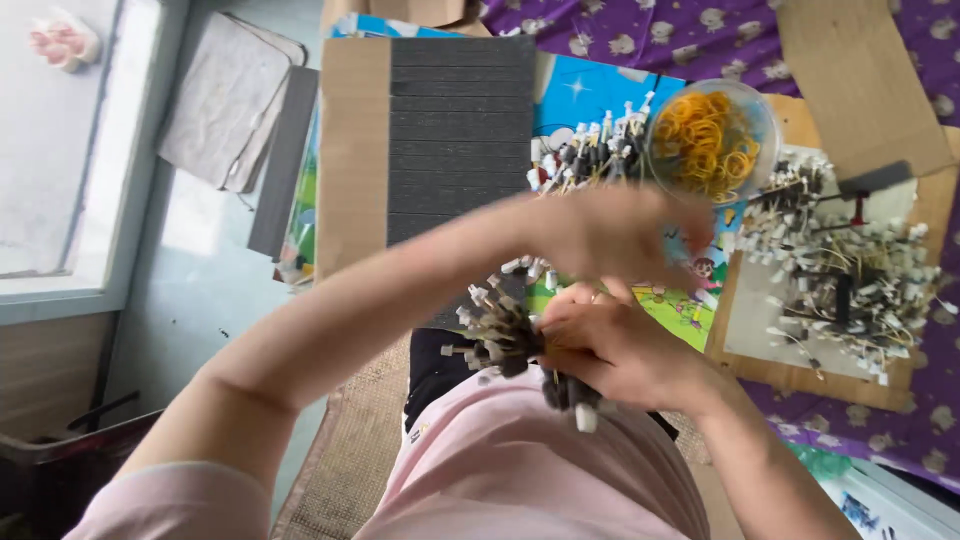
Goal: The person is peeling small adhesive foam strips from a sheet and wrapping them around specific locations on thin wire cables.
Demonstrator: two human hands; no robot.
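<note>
My right hand (615,345) grips a bundle of small wired parts with white and dark tips (495,325) just above my lap. Its ends fan out to the left of the fist. My left hand (620,235) hovers right above it, blurred by motion, fingers curled; whether anything is in it I cannot tell. A clear bowl of yellow rubber bands (710,135) stands just beyond my left hand. A loose heap of the same wired parts (845,270) lies on a cardboard sheet to the right.
A stack of dark grey foam strips (460,125) lies on cardboard ahead. Another bunch of wired parts (590,150) rests beside the bowl on a colourful mat. Purple patterned cloth (650,30) covers the far side. Grey folded boards (235,100) lie on the floor at left.
</note>
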